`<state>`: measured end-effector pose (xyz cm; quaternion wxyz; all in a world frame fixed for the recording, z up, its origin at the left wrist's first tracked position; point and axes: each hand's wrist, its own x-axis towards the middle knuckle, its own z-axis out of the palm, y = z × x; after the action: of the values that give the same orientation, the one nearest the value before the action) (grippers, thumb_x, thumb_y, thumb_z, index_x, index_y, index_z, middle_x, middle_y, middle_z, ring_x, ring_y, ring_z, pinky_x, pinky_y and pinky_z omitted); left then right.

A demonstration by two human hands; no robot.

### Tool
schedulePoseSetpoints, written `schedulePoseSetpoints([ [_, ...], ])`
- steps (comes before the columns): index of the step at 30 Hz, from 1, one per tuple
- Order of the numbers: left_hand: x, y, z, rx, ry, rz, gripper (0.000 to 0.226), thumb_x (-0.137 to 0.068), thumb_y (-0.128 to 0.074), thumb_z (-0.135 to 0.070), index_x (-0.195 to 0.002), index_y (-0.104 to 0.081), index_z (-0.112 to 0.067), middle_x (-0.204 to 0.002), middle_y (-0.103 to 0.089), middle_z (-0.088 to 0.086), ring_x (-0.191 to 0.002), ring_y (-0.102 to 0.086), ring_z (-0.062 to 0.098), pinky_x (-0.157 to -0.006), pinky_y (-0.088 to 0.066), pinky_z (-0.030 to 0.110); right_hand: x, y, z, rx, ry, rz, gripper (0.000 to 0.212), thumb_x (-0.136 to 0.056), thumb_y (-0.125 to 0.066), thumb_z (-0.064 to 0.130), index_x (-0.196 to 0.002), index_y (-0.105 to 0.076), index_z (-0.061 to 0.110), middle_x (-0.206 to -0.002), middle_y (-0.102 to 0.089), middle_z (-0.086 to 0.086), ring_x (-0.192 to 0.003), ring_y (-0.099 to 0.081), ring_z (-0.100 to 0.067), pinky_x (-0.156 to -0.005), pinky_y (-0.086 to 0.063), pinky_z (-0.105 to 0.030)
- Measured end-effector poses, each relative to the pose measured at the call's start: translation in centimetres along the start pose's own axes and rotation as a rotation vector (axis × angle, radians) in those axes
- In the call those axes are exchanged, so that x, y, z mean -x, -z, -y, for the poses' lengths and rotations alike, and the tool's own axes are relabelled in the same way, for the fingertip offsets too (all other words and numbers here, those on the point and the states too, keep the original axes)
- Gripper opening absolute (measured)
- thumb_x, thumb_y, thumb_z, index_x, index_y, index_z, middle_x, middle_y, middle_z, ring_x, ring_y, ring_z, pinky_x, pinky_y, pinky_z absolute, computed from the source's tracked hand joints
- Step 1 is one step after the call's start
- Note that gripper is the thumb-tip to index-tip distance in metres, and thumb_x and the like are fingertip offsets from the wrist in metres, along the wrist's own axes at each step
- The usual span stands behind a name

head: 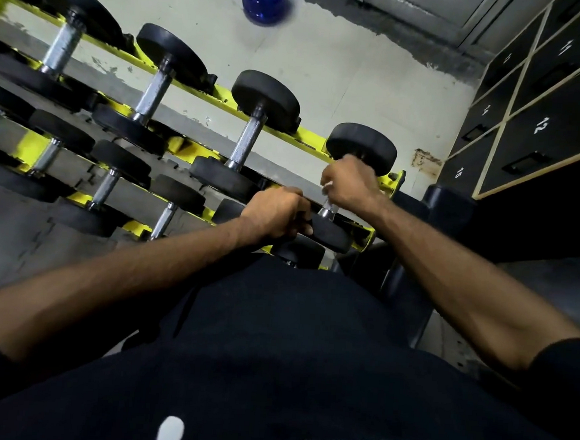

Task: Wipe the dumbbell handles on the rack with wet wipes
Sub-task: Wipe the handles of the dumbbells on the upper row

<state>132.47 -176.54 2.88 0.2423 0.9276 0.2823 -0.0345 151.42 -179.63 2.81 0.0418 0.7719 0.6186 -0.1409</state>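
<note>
The step in hand looks like wiping the handle [327, 210] of the end dumbbell [362, 146], the one lying under both hands on the top tier of the rack [308, 140]. To do it well, the wipe should wrap right round the bar and be twisted while sliding from head to head, so the knurled metal is cleaned on its underside too. The other hand should stop the dumbbell rolling in its cradle. Light pressure is enough, since dragging hard on knurling would likely shred a wet wipe.

The right hand [349, 186] is closed in a fist round the upper part of the handle, just below the far head. A small pale scrap shows at its fingers and is probably the wipe [325, 189], though it is too small to be sure. Only a short shiny stretch of bar is visible below the fist.

The left hand [275, 213] is just beside and below the right, fingers curled. It seems to grip the edge of the dumbbell's near head, thumb over the black rubber. The exact hold is partly hidden by the knuckles.

Left of the hands, more dumbbells [249, 138] lie in a row with bare handles. Right of them stand numbered lockers [542, 124].
</note>
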Motion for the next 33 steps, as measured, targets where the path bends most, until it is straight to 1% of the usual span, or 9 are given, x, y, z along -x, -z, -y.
schedulePoseSetpoints([
  [2,0.0,-0.1,0.0,0.008,-0.003,-0.001,0.018,-0.081,-0.080,-0.042,-0.092,-0.070,-0.032,-0.097,-0.061,-0.010,-0.088,-0.063,0.018,-0.067,-0.051,0.032,1.3,-0.9,-1.4,-0.152,-0.025,-0.171,0.012,-0.082,-0.074,0.018,-0.093,-0.076,0.017,-0.096,-0.070,-0.004,-0.093,-0.062,-0.024,-0.073,-0.048,-0.032],
  [6,-0.1,0.0,0.1,-0.007,-0.024,-0.006,0.023,-0.081,-0.079,-0.045,-0.096,-0.071,-0.030,-0.098,-0.062,-0.009,-0.089,-0.063,0.018,-0.068,-0.053,0.034,4.8,-3.1,-2.5,-0.389,-0.008,-0.143,0.006,-0.075,-0.076,0.009,-0.078,-0.074,0.014,-0.082,-0.068,-0.001,-0.078,-0.062,-0.017,-0.070,-0.053,-0.033],
  [12,0.0,-0.1,0.0,0.005,-0.039,-0.033,0.023,-0.081,-0.078,-0.048,-0.091,-0.071,-0.029,-0.094,-0.062,-0.009,-0.087,-0.063,0.019,-0.062,-0.046,0.031,3.2,-4.6,-3.1,-1.117,-0.652,-0.393,0.024,-0.074,-0.080,-0.001,-0.093,-0.071,0.009,-0.090,-0.070,-0.003,-0.082,-0.066,-0.015,-0.075,-0.060,-0.031],
  [16,0.0,0.1,0.1,0.004,-0.051,-0.034,0.023,-0.082,-0.077,-0.048,-0.093,-0.072,-0.029,-0.096,-0.061,-0.009,-0.088,-0.062,0.018,-0.062,-0.045,0.030,4.2,-5.2,-2.8,-1.289,-0.831,-0.091,0.015,-0.080,-0.075,-0.004,-0.080,-0.074,0.010,-0.091,-0.074,-0.007,-0.081,-0.070,-0.018,-0.062,-0.059,-0.027],
  [19,-0.1,0.1,0.1,0.006,-0.047,-0.024,0.024,-0.082,-0.077,-0.050,-0.093,-0.072,-0.030,-0.095,-0.061,-0.010,-0.087,-0.062,0.017,-0.064,-0.050,0.033,4.8,-4.3,-3.0,-1.412,-0.874,0.057,0.017,-0.082,-0.071,-0.007,-0.092,-0.074,0.006,-0.091,-0.073,-0.008,-0.076,-0.068,-0.018,-0.050,-0.053,-0.022],
  [23,0.0,-0.1,0.0,0.026,-0.031,-0.044,0.023,-0.081,-0.078,-0.049,-0.092,-0.072,-0.029,-0.094,-0.061,-0.008,-0.086,-0.063,0.019,-0.063,-0.049,0.032,2.6,-3.0,-2.7,-1.779,-0.975,-0.162,0.034,-0.090,-0.054,-0.014,-0.117,-0.065,0.004,-0.096,-0.065,-0.005,-0.087,-0.065,-0.017,-0.081,-0.059,-0.032],
  [25,0.0,-0.2,0.0,0.035,-0.029,-0.048,0.024,-0.081,-0.078,-0.049,-0.093,-0.072,-0.029,-0.095,-0.062,-0.008,-0.087,-0.063,0.019,-0.064,-0.049,0.032,2.4,-3.0,-2.4,-1.798,-1.012,-0.124,0.036,-0.090,-0.050,-0.015,-0.114,-0.066,0.007,-0.096,-0.065,-0.003,-0.087,-0.064,-0.015,-0.089,-0.057,-0.035],
  [29,-0.1,0.0,0.1,0.023,-0.033,-0.045,0.025,-0.081,-0.077,-0.049,-0.094,-0.072,-0.028,-0.096,-0.063,-0.007,-0.088,-0.063,0.019,-0.064,-0.048,0.032,3.1,-2.9,-2.3,-1.596,-1.060,0.079,0.031,-0.086,-0.051,-0.015,-0.082,-0.065,0.012,-0.081,-0.064,-0.001,-0.068,-0.061,-0.012,-0.064,-0.060,-0.031],
  [33,-0.1,-0.2,0.2,0.024,-0.037,-0.064,0.022,-0.080,-0.081,-0.044,-0.092,-0.073,-0.028,-0.093,-0.063,-0.009,-0.087,-0.064,0.019,-0.062,-0.047,0.030,1.8,-3.1,-2.3,-1.555,-1.004,-0.405,0.019,-0.082,-0.066,-0.010,-0.091,-0.074,0.005,-0.095,-0.074,-0.008,-0.073,-0.068,-0.013,-0.056,-0.058,-0.025],
])
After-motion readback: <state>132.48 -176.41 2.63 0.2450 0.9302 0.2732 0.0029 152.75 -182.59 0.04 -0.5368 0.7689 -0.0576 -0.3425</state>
